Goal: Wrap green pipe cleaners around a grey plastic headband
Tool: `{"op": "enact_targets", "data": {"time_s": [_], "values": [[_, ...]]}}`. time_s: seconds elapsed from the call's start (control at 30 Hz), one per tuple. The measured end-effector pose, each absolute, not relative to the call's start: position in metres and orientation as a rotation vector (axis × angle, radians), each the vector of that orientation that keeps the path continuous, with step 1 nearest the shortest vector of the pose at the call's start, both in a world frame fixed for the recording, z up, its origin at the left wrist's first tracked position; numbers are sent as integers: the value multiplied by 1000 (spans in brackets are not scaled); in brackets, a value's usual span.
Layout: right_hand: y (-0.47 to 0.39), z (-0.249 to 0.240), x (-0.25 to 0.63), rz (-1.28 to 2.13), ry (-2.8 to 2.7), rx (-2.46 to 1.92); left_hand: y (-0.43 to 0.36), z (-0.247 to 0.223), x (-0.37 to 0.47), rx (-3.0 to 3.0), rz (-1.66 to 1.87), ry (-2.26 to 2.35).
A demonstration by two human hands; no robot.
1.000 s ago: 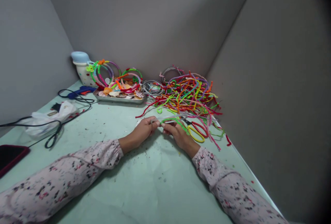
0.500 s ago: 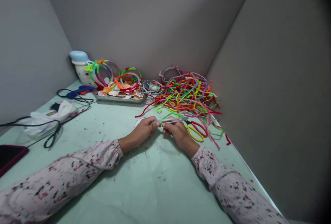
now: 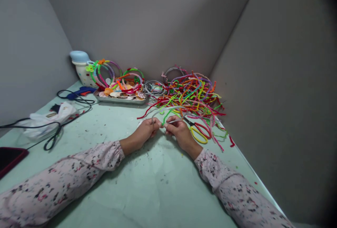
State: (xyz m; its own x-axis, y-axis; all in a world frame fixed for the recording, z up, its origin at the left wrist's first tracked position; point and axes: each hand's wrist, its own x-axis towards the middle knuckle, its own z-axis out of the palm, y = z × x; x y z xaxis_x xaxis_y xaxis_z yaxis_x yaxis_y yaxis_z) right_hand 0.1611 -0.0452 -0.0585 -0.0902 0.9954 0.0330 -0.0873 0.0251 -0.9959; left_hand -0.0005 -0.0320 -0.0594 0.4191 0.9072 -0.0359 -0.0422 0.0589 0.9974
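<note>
My left hand (image 3: 146, 128) and my right hand (image 3: 182, 134) almost meet above the table, fingers closed in pinches. A thin grey hoop (image 3: 168, 108) arches up between them, its left side running into my left fingers and its other side passing by my right. At the gap between the fingertips, a bright green pipe cleaner (image 3: 165, 116) meets the hoop, one end standing up. My right thumb and finger pinch it; its lower end is hidden. Scissors (image 3: 199, 136) with red and yellow handles lie just beyond my right hand.
A heap of coloured pipe cleaners (image 3: 193, 91) lies behind my hands, with coiled grey hoops (image 3: 154, 88) beside it. A metal tray (image 3: 121, 100) holds discs and wrapped headbands. At left are a white jar (image 3: 85, 73), a plastic bag (image 3: 42, 124), black cable (image 3: 59, 129) and a phone (image 3: 12, 159).
The grey hoop has turned from lying nearly flat across my fingers to arching up and away. The green pipe cleaner's end now shows upright between my hands, which have barely moved.
</note>
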Motion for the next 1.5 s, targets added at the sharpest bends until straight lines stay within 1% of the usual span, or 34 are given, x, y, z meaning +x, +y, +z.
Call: {"op": "enact_targets", "data": {"time_s": [0.17,0.43,0.83,1.5], "values": [[-45,-61,161,1292,-1210,-1014,-33,-56,0,1269,878,859],[-47,-57,162,1246,-1286,-1104,-33,-58,-1,1275,864,845],[-46,-62,162,1185,-1342,-1124,-31,-59,-2,1290,893,838],[-50,-57,163,1109,-1430,-1153,-32,-60,-2,1388,944,829]]}}
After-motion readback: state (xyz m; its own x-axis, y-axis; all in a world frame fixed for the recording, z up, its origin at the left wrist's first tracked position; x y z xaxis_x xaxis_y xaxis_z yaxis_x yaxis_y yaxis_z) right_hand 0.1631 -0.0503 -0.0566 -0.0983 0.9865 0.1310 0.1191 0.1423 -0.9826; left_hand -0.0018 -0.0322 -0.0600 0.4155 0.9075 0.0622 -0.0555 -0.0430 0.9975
